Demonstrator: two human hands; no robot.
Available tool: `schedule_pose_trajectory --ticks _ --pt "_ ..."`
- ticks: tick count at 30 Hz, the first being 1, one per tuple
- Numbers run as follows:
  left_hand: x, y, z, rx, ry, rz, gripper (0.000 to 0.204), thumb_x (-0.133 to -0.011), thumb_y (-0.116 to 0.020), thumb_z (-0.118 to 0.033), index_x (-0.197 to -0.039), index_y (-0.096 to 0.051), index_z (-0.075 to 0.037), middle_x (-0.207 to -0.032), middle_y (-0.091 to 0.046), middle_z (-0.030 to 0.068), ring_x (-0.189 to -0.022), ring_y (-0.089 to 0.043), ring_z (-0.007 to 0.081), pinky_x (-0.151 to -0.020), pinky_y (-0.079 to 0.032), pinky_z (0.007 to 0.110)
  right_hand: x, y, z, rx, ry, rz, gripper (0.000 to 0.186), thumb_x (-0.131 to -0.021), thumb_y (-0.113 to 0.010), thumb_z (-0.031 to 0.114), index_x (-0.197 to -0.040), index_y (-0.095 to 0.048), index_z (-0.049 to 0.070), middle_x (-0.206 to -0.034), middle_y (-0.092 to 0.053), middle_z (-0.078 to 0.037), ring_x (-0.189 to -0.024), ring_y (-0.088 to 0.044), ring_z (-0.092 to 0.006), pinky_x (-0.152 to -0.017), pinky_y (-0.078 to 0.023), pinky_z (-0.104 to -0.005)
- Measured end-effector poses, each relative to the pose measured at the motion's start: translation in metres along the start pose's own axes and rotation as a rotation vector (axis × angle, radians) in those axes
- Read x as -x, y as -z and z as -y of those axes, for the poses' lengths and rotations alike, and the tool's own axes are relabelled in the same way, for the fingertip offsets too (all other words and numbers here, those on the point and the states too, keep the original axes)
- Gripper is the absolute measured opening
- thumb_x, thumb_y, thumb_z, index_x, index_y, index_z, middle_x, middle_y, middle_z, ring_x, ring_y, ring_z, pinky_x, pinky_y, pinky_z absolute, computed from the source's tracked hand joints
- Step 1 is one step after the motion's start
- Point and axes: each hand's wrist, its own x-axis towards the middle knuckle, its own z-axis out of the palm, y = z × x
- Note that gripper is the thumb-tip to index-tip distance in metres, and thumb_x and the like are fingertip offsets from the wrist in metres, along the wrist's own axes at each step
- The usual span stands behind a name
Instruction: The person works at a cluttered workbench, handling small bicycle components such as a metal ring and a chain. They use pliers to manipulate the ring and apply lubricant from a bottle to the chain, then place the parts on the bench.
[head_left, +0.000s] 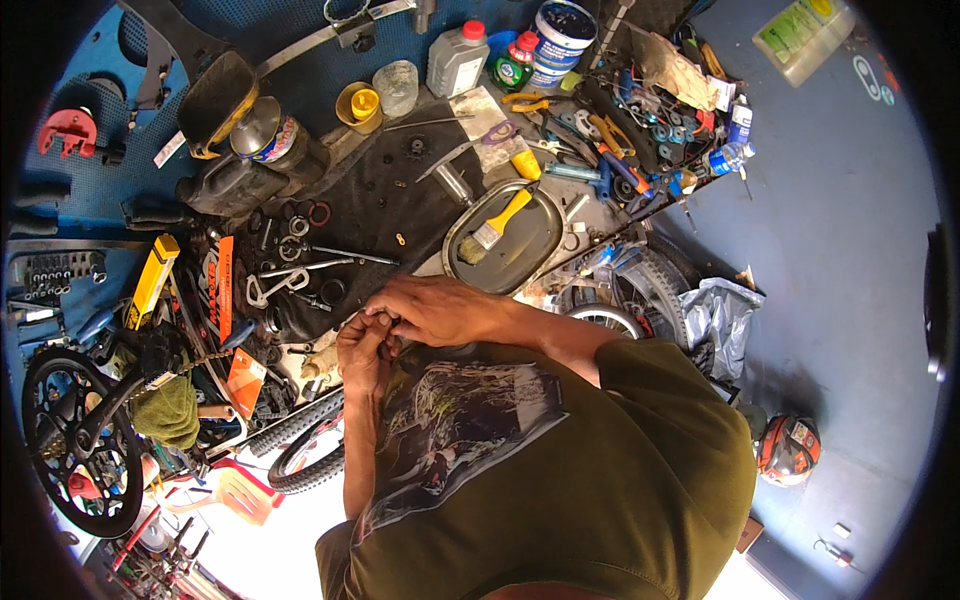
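Observation:
My left hand (364,350) and my right hand (425,308) meet close in front of my chest, at the near edge of the bench. The fingers of both are pinched together around something small that I cannot make out. Just beyond them, on a dark mat (385,200), lie a long metal rod tool (345,255), a silver metal bracket (277,287) and several rings. To the right is an oval metal tray (537,240) with dark liquid. A yellow-handled paintbrush (497,228) rests in that tray.
Bottles and tubs, including a grey jug (458,62), line the back. Pliers and other hand tools (580,130) crowd the right. At far left hangs a bicycle crankset (82,440). Bicycle wheels (640,290) stand right of the bench, and an orange-black helmet (788,450) lies farther right.

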Motion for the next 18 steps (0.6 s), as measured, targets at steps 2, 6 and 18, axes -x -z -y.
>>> schedule_pose_trajectory --ticks 2,6,18 --pt "-0.001 0.0 0.0 -0.001 0.002 -0.003 0.01 -0.099 -0.066 -0.012 -0.098 -0.07 -0.003 -0.082 -0.067 0.0018 -0.062 -0.054 0.0086 -0.056 -0.044 0.027 0.0 0.001 0.001 -0.016 0.01 0.002 0.04 -0.087 -0.072 0.014 -0.121 -0.052 0.007 -0.112 -0.062 -0.015 -0.107 -0.063 -0.0375 -0.086 -0.053 -0.0464" --pt "-0.002 -0.008 -0.002 0.0 0.002 -0.066 0.007 -0.096 -0.069 -0.008 -0.091 -0.067 -0.003 -0.079 -0.067 0.003 -0.061 -0.054 0.0087 -0.055 -0.043 0.026 0.0 -0.001 -0.003 0.056 0.038 -0.001 0.035 -0.09 -0.07 0.014 -0.12 -0.053 0.006 -0.11 -0.062 -0.014 -0.104 -0.065 -0.0347 -0.081 -0.055 -0.044" --pt "0.001 0.001 -0.007 -0.094 -0.083 0.014 0.013 -0.097 -0.07 -0.01 -0.09 -0.068 0.002 -0.081 -0.071 0.01 -0.064 -0.064 0.014 -0.061 -0.056 0.028 0.004 -0.001 0.007 -0.031 -0.197 -0.007 0.036 -0.092 -0.067 0.018 -0.122 -0.052 0.008 -0.112 -0.064 -0.017 -0.105 -0.064 -0.0404 -0.085 -0.053 -0.0491"
